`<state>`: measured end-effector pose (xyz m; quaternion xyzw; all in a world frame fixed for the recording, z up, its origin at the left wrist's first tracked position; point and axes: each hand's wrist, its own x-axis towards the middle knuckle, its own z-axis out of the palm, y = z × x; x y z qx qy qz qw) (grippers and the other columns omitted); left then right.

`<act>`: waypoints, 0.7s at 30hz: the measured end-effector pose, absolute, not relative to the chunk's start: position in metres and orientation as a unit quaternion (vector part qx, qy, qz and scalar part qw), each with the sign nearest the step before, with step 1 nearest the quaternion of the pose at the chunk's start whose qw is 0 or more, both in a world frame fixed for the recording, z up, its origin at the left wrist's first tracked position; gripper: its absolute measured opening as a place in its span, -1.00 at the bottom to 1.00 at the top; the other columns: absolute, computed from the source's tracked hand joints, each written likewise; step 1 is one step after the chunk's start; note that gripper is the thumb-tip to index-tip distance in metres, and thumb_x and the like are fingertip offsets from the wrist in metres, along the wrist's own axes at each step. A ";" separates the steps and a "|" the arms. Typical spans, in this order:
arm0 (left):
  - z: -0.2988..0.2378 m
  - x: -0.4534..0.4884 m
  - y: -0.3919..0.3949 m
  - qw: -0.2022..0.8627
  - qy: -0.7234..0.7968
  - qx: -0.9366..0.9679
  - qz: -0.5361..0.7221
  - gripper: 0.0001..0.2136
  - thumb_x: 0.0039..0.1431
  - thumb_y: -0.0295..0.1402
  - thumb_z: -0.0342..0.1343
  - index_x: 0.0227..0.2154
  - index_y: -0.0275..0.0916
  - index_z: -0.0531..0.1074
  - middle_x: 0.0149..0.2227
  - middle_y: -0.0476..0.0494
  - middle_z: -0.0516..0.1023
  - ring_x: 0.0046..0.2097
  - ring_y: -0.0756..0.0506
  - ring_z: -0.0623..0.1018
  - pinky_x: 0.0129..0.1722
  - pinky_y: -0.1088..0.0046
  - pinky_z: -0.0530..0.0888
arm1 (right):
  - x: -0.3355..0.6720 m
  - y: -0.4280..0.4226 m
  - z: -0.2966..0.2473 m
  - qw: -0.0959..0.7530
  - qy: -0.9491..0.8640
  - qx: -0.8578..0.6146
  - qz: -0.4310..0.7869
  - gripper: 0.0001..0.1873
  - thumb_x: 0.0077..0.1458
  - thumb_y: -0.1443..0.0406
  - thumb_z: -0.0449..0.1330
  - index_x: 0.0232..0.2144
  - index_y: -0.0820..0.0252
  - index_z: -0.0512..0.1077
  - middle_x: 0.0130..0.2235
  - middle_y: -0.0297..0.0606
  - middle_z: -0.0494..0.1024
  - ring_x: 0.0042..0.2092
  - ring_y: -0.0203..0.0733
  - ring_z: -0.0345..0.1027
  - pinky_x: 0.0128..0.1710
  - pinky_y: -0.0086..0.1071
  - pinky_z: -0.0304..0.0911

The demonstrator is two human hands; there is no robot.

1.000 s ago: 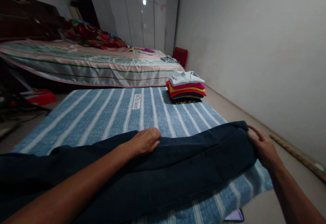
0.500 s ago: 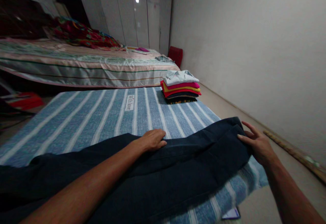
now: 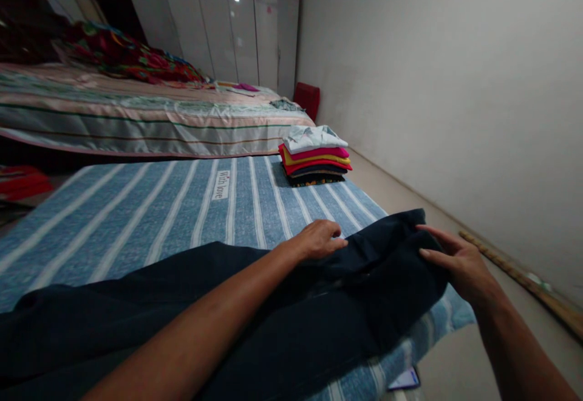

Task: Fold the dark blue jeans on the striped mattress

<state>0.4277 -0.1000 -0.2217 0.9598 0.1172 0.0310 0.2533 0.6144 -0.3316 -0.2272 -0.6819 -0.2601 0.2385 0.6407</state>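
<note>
A pair of dark navy trousers [image 3: 291, 328] lies stretched sideways across the near part of a blue-and-white striped cover [image 3: 182, 206]. My right hand [image 3: 464, 267] pinches the right end of the trousers between thumb and fingers, and that end is slightly raised. My left hand [image 3: 319, 240] rests at the upper edge of the cloth, left of the right hand. Its thumb and loosely bent fingers are apart, with no cloth visible between them. The left forearm crosses over the trousers and hides part of them.
Beyond the trousers, a stack of folded clothes [image 3: 314, 158] sits at the cover's far right corner. Farther back is a bed [image 3: 150, 127] with a red floral blanket [image 3: 132, 64]. A phone-like object [image 3: 404, 380] lies low by the near edge. A pale wall [image 3: 455, 85] rises on the right.
My left hand has slid right along the trousers towards the right hand, its fingers now more bent. The right hand keeps its hold on the end. The view has turned slightly right.
</note>
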 end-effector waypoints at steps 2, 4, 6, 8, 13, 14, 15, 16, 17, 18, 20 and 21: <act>-0.216 0.445 -0.108 0.278 0.107 0.953 0.058 -0.71 0.12 -0.21 0.00 -0.26 -0.31 0.48 -0.25 -0.19 0.56 -0.20 -0.14 0.51 -0.26 0.43 0.39 | 0.607 -0.334 -0.222 0.616 -0.278 -0.698 0.237 -0.40 -0.40 0.22 0.45 -0.17 0.10 0.50 -0.20 -0.22 0.55 -0.21 -0.06 0.44 -0.24 -0.31 0.40; -0.212 0.462 -0.115 0.315 0.098 0.940 0.090 -0.69 0.08 -0.24 0.05 -0.20 -0.35 0.46 -0.19 -0.25 0.54 -0.15 -0.15 0.51 -0.18 0.39 0.40 | 0.599 -0.335 -0.216 0.582 -0.317 -0.715 0.221 -0.44 -0.37 0.19 0.44 -0.19 0.12 0.51 -0.23 -0.22 0.55 -0.23 -0.05 0.44 -0.25 -0.29 0.39; -0.208 0.479 -0.123 0.376 0.085 0.914 0.130 -0.62 0.03 -0.29 0.12 -0.09 -0.40 0.40 -0.08 -0.32 0.50 -0.06 -0.17 0.48 -0.08 0.37 0.39 | 0.591 -0.336 -0.209 0.547 -0.369 -0.729 0.184 -0.50 -0.33 0.16 0.42 -0.23 0.14 0.53 -0.25 -0.21 0.54 -0.23 -0.05 0.43 -0.23 -0.29 0.38; -0.202 0.492 -0.130 0.451 0.061 0.876 0.160 -0.51 -0.04 -0.36 0.17 0.00 -0.43 0.33 0.03 -0.39 0.41 0.04 -0.17 0.42 0.01 0.37 0.34 | 0.582 -0.336 -0.202 0.520 -0.418 -0.731 0.141 -0.58 -0.29 0.15 0.40 -0.29 0.14 0.53 -0.26 -0.23 0.53 -0.22 -0.07 0.41 -0.21 -0.32 0.36; -0.188 0.502 -0.143 0.620 -0.025 0.776 0.111 -0.62 -0.13 -0.50 0.13 -0.14 -0.36 0.40 -0.19 -0.20 0.52 -0.15 -0.09 0.50 -0.16 0.43 0.40 | 0.564 -0.338 -0.187 0.487 -0.498 -0.711 0.100 -0.72 -0.16 0.17 0.34 -0.33 0.11 0.51 -0.25 -0.26 0.50 -0.18 -0.10 0.38 -0.21 -0.39 0.32; -0.186 0.500 -0.143 0.636 -0.030 0.764 0.102 -0.71 -0.13 -0.49 0.12 -0.25 -0.35 0.43 -0.32 -0.12 0.53 -0.27 -0.05 0.50 -0.25 0.46 0.40 | 0.562 -0.339 -0.186 0.485 -0.504 -0.709 0.092 -0.73 -0.14 0.17 0.33 -0.34 0.12 0.50 -0.26 -0.26 0.50 -0.20 -0.11 0.38 -0.23 -0.39 0.32; -0.185 0.497 -0.143 0.643 -0.028 0.758 0.102 -0.80 -0.14 -0.46 0.13 -0.35 -0.34 0.43 -0.42 -0.04 0.49 -0.36 -0.01 0.47 -0.33 0.49 0.38 | 0.561 -0.341 -0.186 0.483 -0.506 -0.709 0.082 -0.74 -0.12 0.16 0.32 -0.34 0.12 0.50 -0.28 -0.26 0.49 -0.21 -0.12 0.38 -0.25 -0.40 0.32; -0.185 0.494 -0.143 0.645 -0.020 0.755 0.115 -0.85 -0.16 -0.44 0.16 -0.44 -0.34 0.41 -0.48 0.01 0.45 -0.42 0.02 0.44 -0.39 0.52 0.35 | 0.560 -0.342 -0.186 0.482 -0.506 -0.712 0.072 -0.76 -0.11 0.16 0.31 -0.35 0.13 0.48 -0.29 -0.27 0.48 -0.24 -0.14 0.37 -0.28 -0.40 0.31; -0.185 0.490 -0.142 0.644 -0.008 0.753 0.134 -0.85 -0.19 -0.41 0.19 -0.49 -0.33 0.39 -0.52 0.04 0.41 -0.46 0.04 0.40 -0.43 0.54 0.31 | 0.560 -0.343 -0.188 0.480 -0.503 -0.716 0.062 -0.77 -0.09 0.16 0.30 -0.35 0.13 0.47 -0.30 -0.28 0.47 -0.26 -0.16 0.37 -0.30 -0.41 0.30; -0.185 0.485 -0.142 0.644 0.005 0.750 0.152 -0.84 -0.21 -0.39 0.21 -0.52 -0.33 0.36 -0.55 0.06 0.38 -0.48 0.06 0.37 -0.47 0.55 0.28 | 0.560 -0.344 -0.190 0.479 -0.497 -0.722 0.051 -0.78 -0.07 0.16 0.30 -0.36 0.13 0.46 -0.30 -0.28 0.46 -0.27 -0.18 0.36 -0.32 -0.42 0.29; -0.187 0.476 -0.142 0.647 0.028 0.740 0.181 -0.81 -0.22 -0.37 0.22 -0.56 -0.31 0.32 -0.59 0.10 0.32 -0.53 0.09 0.30 -0.52 0.58 0.22 | 0.560 -0.345 -0.194 0.480 -0.485 -0.731 0.024 -0.78 -0.05 0.15 0.29 -0.36 0.13 0.45 -0.26 -0.28 0.45 -0.25 -0.18 0.35 -0.29 -0.40 0.28; -0.188 0.472 -0.144 0.648 0.035 0.737 0.191 -0.80 -0.20 -0.36 0.22 -0.58 -0.31 0.30 -0.61 0.11 0.30 -0.55 0.11 0.27 -0.54 0.59 0.19 | 0.560 -0.345 -0.195 0.480 -0.483 -0.732 0.012 -0.78 -0.04 0.15 0.28 -0.35 0.13 0.44 -0.22 -0.27 0.44 -0.22 -0.16 0.35 -0.26 -0.38 0.27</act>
